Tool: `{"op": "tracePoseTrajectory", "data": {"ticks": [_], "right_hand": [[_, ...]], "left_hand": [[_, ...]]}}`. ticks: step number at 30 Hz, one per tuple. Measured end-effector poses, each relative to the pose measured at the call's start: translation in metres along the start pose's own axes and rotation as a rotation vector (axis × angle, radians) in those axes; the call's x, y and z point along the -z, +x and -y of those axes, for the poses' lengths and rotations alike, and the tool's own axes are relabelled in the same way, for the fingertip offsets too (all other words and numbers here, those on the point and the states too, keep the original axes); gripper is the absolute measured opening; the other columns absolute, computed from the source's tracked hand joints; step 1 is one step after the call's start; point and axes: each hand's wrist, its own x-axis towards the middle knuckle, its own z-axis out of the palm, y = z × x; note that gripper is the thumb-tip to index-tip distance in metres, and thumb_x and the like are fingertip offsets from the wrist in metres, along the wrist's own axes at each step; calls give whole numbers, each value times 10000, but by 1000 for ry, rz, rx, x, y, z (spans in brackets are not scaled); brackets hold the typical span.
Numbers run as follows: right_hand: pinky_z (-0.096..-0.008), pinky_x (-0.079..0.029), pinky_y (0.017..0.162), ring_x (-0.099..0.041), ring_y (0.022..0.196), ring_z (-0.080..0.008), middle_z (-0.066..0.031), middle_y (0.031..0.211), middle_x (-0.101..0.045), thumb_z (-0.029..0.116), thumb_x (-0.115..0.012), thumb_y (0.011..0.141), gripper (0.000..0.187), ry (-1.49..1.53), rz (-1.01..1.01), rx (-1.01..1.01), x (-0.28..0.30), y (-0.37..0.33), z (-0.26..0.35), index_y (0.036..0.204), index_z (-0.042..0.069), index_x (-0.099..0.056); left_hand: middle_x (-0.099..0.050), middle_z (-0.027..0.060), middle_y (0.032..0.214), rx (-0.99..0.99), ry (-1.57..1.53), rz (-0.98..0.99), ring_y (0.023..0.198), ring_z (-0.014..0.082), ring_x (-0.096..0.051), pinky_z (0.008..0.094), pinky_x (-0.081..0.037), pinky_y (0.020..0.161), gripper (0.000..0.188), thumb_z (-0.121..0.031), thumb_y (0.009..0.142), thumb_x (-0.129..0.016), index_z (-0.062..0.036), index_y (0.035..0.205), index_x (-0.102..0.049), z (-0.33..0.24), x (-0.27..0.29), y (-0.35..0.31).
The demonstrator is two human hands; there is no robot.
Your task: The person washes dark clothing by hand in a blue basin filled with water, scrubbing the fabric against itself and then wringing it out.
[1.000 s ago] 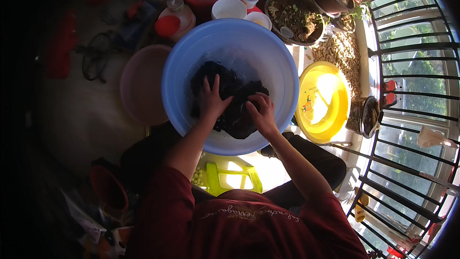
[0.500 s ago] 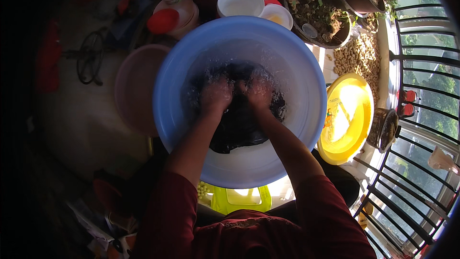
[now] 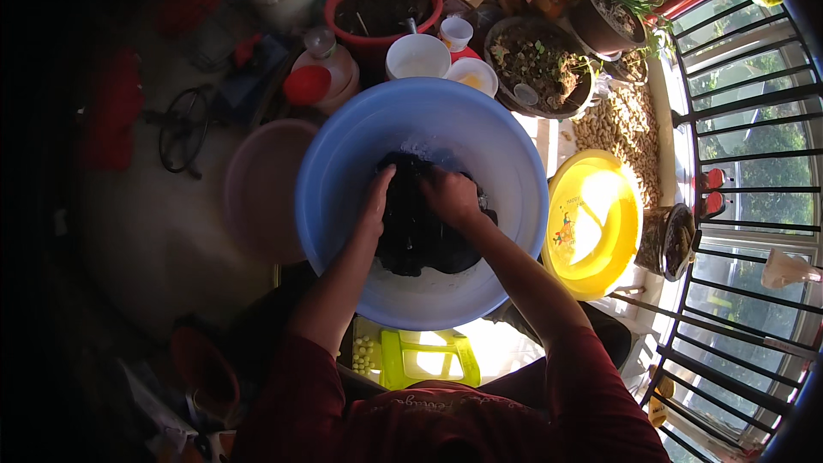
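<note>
A large blue basin [image 3: 314,146] holds a wet, bunched black cloth [image 3: 424,244] with some water splashing at its far side. My left hand [image 3: 377,199] lies along the cloth's left edge, thumb uppermost, fingers mostly hidden and curled round the fabric. Over the cloth's upper right part, my right hand [image 3: 453,195] is closed, its fingertips buried in the folds. Both forearms reach in over the near rim.
A yellow basin [image 3: 634,231] stands to the right, a pinkish basin [image 3: 249,180] to the left. White bowls [image 3: 417,57] and soil-filled pots [image 3: 381,13] crowd the far side. Peanuts [image 3: 621,124] lie near the barred window. A lime-green stool [image 3: 403,373] is close to me.
The view has shifted, so the basin appears lower and more of the far pots show. My hands were side by side in splashing water; now the splashing is less and they grip the cloth.
</note>
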Motion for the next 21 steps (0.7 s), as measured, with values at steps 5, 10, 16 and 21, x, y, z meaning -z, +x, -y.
{"op": "tracePoseTrajectory", "data": {"ticks": [5, 10, 16, 21], "right_hand": [[-424, -489, 608, -614, 733, -341, -154, 759, -624, 266, -629, 800, 221, 81, -172, 289, 18, -76, 13, 774, 53, -577], [-331, -495, 665, -633, 791, -245, -96, 881, -635, 325, -633, 825, 332, 483, 160, -67, 37, -129, 6, 1011, 49, -618], [-503, -345, 949, -373, 1227, -353, -139, 1392, -338, 463, -571, 822, 565, -87, -264, -63, 11, -90, -20, 1308, 203, -445], [-626, -230, 976, -246, 1303, -375, -142, 1423, -292, 564, -501, 812, 627, -251, -140, -84, -49, -63, -16, 1339, 235, -414]], "left_hand": [[-582, 29, 1045, 190, -288, 40, 987, 163, -533, 315, -403, 890, 378, -340, 790, -603, -117, 1094, -592, -27, 7, -92], [-512, 57, 951, -123, 267, -1, 863, 156, -491, 304, -401, 797, 332, -157, 728, -548, -65, 1046, -524, 7, 47, -117], [-285, 210, 1399, -533, 1086, -211, 1257, 379, -315, 486, -269, 1021, 652, -295, 780, -589, -119, 1354, -336, -26, -8, -104], [-217, 174, 1454, -299, 1731, -102, 1289, 400, -281, 558, -298, 983, 678, -442, 801, -564, -221, 1393, -320, -4, -26, -76]]}}
